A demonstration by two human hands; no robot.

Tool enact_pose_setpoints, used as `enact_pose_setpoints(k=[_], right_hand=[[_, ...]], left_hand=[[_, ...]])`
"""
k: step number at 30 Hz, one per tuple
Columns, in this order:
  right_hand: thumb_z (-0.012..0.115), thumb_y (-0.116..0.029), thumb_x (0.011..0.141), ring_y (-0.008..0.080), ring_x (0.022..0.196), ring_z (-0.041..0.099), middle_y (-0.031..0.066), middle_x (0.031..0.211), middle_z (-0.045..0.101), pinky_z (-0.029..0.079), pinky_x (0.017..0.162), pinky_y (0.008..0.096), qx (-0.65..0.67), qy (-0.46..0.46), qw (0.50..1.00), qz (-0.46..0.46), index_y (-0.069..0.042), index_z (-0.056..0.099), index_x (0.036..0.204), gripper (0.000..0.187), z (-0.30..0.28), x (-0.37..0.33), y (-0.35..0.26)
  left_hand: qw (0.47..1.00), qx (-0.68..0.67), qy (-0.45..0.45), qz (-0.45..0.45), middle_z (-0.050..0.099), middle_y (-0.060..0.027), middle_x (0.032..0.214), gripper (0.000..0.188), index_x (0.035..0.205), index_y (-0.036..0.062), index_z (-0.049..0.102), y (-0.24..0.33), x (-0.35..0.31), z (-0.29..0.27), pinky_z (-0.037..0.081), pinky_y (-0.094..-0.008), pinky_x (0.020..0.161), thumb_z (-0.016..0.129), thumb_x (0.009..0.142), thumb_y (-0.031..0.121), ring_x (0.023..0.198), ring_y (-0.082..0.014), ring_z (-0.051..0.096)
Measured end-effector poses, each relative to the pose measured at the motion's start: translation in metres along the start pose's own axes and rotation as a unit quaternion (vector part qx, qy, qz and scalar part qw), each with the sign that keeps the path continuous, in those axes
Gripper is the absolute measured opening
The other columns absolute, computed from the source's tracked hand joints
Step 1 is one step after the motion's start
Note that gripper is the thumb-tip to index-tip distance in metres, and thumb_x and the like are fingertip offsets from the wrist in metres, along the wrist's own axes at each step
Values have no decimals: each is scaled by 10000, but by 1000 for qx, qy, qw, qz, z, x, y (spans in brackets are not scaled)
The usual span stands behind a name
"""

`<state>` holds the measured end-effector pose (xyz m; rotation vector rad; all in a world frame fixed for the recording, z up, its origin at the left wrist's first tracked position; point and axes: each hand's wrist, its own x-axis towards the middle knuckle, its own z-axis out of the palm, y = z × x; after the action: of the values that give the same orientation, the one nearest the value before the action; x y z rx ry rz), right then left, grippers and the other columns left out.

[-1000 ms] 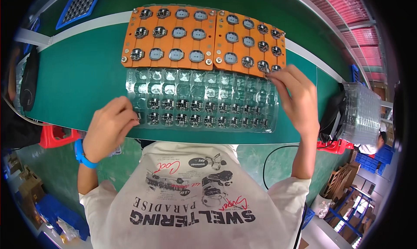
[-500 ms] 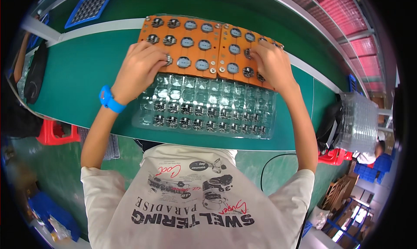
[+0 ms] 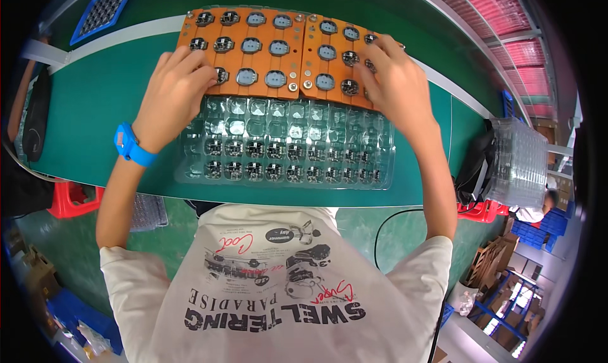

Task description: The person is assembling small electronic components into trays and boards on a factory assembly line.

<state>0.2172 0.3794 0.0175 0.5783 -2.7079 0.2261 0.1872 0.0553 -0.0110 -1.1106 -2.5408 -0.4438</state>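
Observation:
Two orange fixture plates, a left one (image 3: 237, 59) and a right one (image 3: 315, 68), lie side by side on the green bench. Their pockets hold grey round inserts (image 3: 251, 45), several topped by small dark circuit boards (image 3: 223, 44). My left hand (image 3: 174, 90) is closed, its fingertips at a small circuit board (image 3: 221, 76) in the left plate's lower-left pocket. Over the right plate's right side, my right hand (image 3: 399, 75) has thumb and fingers apart, beside a seated board (image 3: 350, 58). It partly covers the boards there.
Nearer me, a clear blister tray (image 3: 285, 180) carries two rows of circuit boards below bare pockets. A blue tray (image 3: 104, 11) sits far left. Stacked clear trays (image 3: 519, 163) stand at right beside a black bag (image 3: 476, 173). Red stools (image 3: 73, 198) flank the bench.
My view has shifted, so the bench sits further up and left. My right hand has let go of a board and moved right. The left-hand board, tilted before, now lies flatter in its pocket.

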Motion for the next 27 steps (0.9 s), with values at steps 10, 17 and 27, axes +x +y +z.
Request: enact_pose_setpoints(k=[10, 17, 27], right_hand=[[681, -56, 761, 327, 736, 631, 122, 809, 629, 492, 621, 414, 25, -334, 941, 47, -37, 631, 782, 57, -29, -102, -21], [617, -25, 850, 350, 718, 600, 150, 789, 568, 454, 603, 410, 15, -37, 999, -13, -3, 604, 878, 38, -40, -18, 6], [611, -26, 781, 345, 820, 643, 109, 884, 623, 526, 686, 432, -137, -127, 980, -70, -17, 633, 878, 100, 36, 48, 55]], left_hand=[[987, 43, -146, 43, 579, -100, 870, 102, 792, -3, 634, -1, 20, -10, 494, -382, 771, 635, 702, -50, 879, -288, 564], [999, 34, -3, 24, 553, -112, 853, 171, 914, 12, 590, 7, 0, -13, 491, -398, 704, 679, 768, 15, 853, -303, 564], [976, -144, -130, -101, 534, -94, 838, 227, 957, 20, 623, 56, -99, -40, 466, -391, 633, 709, 749, 45, 769, -272, 556]])
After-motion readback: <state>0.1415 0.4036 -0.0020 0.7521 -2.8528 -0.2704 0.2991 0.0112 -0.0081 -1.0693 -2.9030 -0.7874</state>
